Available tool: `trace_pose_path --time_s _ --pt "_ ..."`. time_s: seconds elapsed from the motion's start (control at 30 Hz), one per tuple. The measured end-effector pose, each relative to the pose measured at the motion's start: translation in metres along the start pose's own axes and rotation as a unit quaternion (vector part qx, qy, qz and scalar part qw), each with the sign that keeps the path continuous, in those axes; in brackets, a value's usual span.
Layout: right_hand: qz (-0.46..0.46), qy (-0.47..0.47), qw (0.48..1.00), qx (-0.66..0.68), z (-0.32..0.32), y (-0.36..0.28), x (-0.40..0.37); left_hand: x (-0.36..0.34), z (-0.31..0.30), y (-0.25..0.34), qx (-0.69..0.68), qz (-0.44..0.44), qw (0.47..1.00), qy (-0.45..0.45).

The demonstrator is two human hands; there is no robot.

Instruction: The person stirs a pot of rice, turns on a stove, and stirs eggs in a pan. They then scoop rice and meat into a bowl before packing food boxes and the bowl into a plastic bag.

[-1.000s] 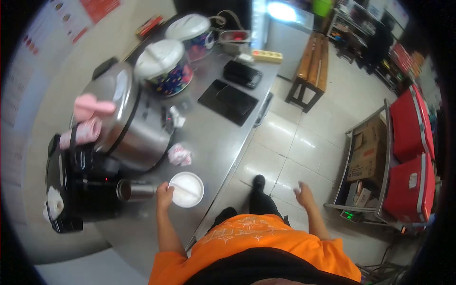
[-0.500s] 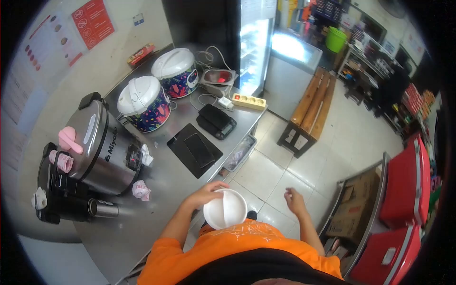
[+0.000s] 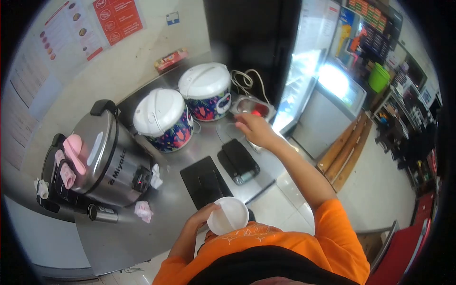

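Near my waist, my left hand (image 3: 205,216) is closed on the rim of a round white bowl (image 3: 232,214) with a divider across its middle. The bowl looks bare inside. My right hand (image 3: 255,129) is stretched over the far part of the steel table, fingers apart with nothing visible in them. Just beyond it sits a small metal container (image 3: 270,110) with something red inside. A floral rice cooker (image 3: 205,92) stands to the left of that hand, and a black kitchen scale (image 3: 237,161) lies below it.
A second floral rice cooker (image 3: 164,118) and a large Miyako cooker (image 3: 107,156) with a pink scoop (image 3: 73,152) on top stand along the wall. On the steel table (image 3: 123,242) are a black board (image 3: 199,178), crumpled paper (image 3: 143,211) and a metal cup (image 3: 103,213). A wooden bench (image 3: 346,152) is beyond.
My right hand has moved from above the floor on the right, forward and left to near the metal container. The view has turned right. My left hand still holds the bowl.
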State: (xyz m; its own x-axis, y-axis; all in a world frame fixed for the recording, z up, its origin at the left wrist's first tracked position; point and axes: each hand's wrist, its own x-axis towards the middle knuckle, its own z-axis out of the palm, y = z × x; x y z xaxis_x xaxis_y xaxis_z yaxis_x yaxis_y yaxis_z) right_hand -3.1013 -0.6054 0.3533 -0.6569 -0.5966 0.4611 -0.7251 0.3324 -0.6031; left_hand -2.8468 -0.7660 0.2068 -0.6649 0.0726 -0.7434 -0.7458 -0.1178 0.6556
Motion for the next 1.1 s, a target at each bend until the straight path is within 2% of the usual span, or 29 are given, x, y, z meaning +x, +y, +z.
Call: trace_pose_path --time_s 0.03,0.2,0.27,0.33,0.4,0.43,0.47,0.5,0.57,0.63,0.77,0.83,0.87,0.97,1.07,1.1 --pt "-0.05 -0.005 0.999 -0.019 0.011 0.006 0.03 0.007 -0.008 0.006 -0.004 0.02 1.0 -0.006" --pt "-0.095 -0.058 0.988 -0.11 0.067 0.023 0.171 0.003 -0.026 0.038 -0.11 0.066 0.992 0.014" --pt "-0.104 -0.074 0.984 -0.125 0.095 0.035 0.22 0.006 -0.027 0.029 -0.205 0.103 0.969 0.091" --pt "-0.059 -0.137 0.979 -0.142 0.13 0.048 0.267 0.02 -0.034 -0.007 -0.273 0.126 0.947 0.116" --pt "-0.079 -0.099 0.968 -0.217 0.161 0.062 0.297 0.013 -0.028 -0.009 -0.338 0.142 0.92 0.141" --pt "-0.05 -0.062 0.959 -0.272 0.174 0.066 0.301 -0.007 -0.012 0.013 -0.397 0.156 0.884 0.191" --pt "-0.056 -0.07 0.961 -0.262 0.181 0.07 0.305 -0.016 -0.004 0.03 -0.452 0.171 0.842 0.239" --pt "-0.025 -0.058 0.96 -0.271 0.185 0.075 0.308 -0.012 -0.004 0.036 -0.456 0.17 0.837 0.249" --pt "0.001 -0.055 0.959 -0.279 0.189 0.076 0.311 0.004 -0.009 0.045 -0.447 0.244 0.808 0.296" --pt "-0.005 -0.101 0.95 -0.295 0.181 0.075 0.308 0.027 -0.026 0.065 -0.41 0.275 0.834 0.245" --pt "-0.023 -0.149 0.943 -0.297 0.166 0.077 0.3 0.086 -0.058 0.123 -0.452 0.283 0.801 0.271" --pt "-0.072 -0.158 0.947 -0.272 0.16 0.081 0.292 0.107 -0.072 0.138 -0.444 0.3 0.796 0.283" --pt "-0.07 -0.162 0.946 -0.273 0.156 0.083 0.288 0.112 -0.075 0.143 -0.43 0.324 0.79 0.293" --pt "-0.16 -0.17 0.942 -0.242 0.145 0.093 0.275 0.117 -0.073 0.152 -0.417 0.302 0.793 0.324" --pt "-0.212 -0.179 0.937 -0.214 0.135 0.097 0.268 0.115 -0.063 0.155 -0.428 0.3 0.787 0.328" --pt "-0.213 -0.215 0.928 -0.219 0.131 0.097 0.267 0.114 -0.058 0.157 -0.424 0.302 0.789 0.327"
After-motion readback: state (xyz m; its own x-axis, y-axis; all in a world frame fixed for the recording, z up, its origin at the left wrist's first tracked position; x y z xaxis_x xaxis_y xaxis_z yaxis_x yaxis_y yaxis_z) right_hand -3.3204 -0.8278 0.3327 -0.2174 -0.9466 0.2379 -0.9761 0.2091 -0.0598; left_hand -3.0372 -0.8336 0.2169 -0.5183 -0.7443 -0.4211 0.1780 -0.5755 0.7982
